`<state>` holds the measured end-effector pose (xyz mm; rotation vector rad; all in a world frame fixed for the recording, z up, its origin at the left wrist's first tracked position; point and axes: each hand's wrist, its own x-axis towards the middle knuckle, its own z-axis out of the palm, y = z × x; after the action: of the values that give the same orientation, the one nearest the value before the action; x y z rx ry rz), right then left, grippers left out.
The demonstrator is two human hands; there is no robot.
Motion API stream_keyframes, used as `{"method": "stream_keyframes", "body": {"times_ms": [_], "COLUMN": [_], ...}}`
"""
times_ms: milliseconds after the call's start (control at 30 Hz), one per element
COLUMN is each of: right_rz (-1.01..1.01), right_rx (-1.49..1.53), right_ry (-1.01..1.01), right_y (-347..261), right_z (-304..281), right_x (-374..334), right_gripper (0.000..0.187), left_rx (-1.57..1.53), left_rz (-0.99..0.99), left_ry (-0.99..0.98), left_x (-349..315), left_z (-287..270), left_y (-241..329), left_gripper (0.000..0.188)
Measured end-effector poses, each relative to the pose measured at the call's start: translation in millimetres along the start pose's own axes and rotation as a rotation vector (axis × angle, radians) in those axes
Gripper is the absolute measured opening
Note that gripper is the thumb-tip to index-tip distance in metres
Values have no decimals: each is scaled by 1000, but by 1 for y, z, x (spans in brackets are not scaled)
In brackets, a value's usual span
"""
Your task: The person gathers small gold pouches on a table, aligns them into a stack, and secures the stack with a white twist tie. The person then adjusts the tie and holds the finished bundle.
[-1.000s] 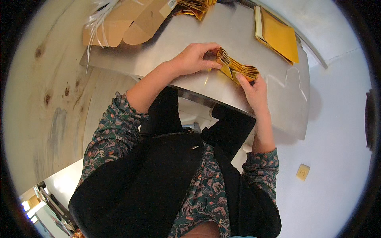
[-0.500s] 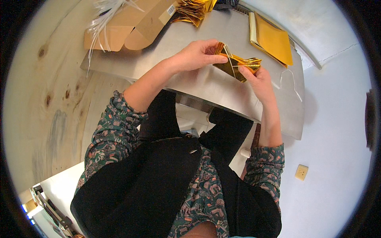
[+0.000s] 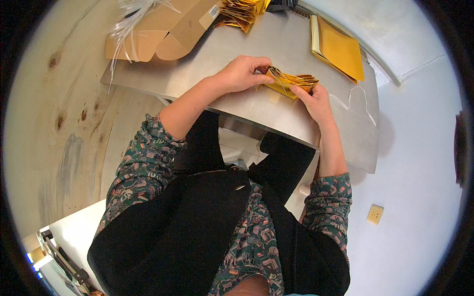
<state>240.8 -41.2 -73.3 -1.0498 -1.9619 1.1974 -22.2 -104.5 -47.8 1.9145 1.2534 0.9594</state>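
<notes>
A pleated bundle of shiny gold foil sheets (image 3: 284, 85) is held between my two hands, over the metal table. My left hand (image 3: 245, 74) pinches its left end, thumb on the near side. My right hand (image 3: 315, 102) grips its right end, with the thumb laid along the near face. The folded edges fan upward along the bundle's top. A thin pale strand shows at the bundle's left part; where it runs beyond that I cannot make out. The fingers behind the foil are hidden.
An open cardboard box (image 3: 170, 37) with white strands (image 3: 129, 29) over it lies at the far left. A heap of folded gold foil (image 3: 243, 14) lies beside it. Flat gold sheets (image 3: 340, 49) are stacked at the far right. A loose white string (image 3: 366, 101) lies near the table's (image 3: 281, 42) right edge.
The gold foil bundle has tilted, so its folded top edges show more and its broad near face less. My right hand has shifted slightly left and down.
</notes>
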Motion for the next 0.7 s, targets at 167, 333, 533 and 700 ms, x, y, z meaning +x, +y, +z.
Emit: {"method": "stream_keyframes", "body": {"times_ms": [167, 333, 533, 700], "right_rz": [-28, -105, -224, -172], "right_rx": [-14, -140, -327, -225], "right_ry": [25, 156, 208, 187], "right_y": [-9, -15, -5, -7], "right_z": [2, 21, 29, 28], "right_x": [-2, -3, 2, 1], "right_gripper": [37, 39, 38, 42], "left_rx": [80, 27, 87, -62], "left_rz": [-47, -14, -10, -44], "left_ry": [49, 177, 267, 61], "left_x": [2, 6, 12, 14], "left_z": [6, 33, 49, 33], "left_y": [3, 3, -13, -20], "left_gripper": [24, 46, 58, 57]}}
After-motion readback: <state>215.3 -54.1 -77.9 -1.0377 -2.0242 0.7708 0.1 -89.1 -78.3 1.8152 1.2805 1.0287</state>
